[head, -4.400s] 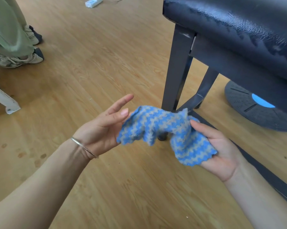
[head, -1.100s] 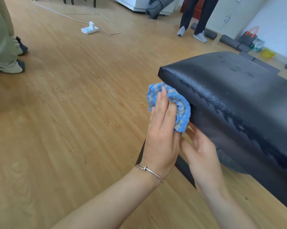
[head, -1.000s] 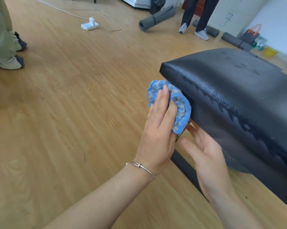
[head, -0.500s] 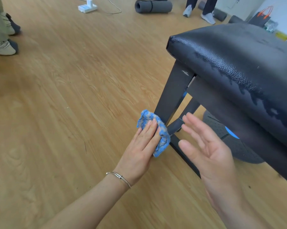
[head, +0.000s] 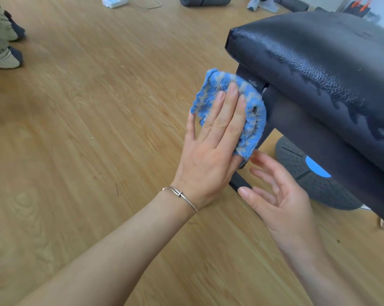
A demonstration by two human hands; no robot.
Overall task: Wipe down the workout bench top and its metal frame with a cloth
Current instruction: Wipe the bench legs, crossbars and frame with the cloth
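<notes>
Wiping the frame of the bench (head: pixel 319 62) should go best with firm, long strokes down the whole leg (head: pixel 277 115), one face at a time. The cloth (head: pixel 253 120) lies against the leg's top, pressed there by the left hand (head: pixel 211 151) with flat, straight fingers. The right hand (head: pixel 281 202) hovers below, loose and empty.

head cam, single view | worn high, tilted forward and down | close on left hand (head: pixel 211 151) and right hand (head: pixel 281 199) at frame centre | bench (head: pixel 319 62) upper right | floor (head: pixel 76 129) fills left
</notes>
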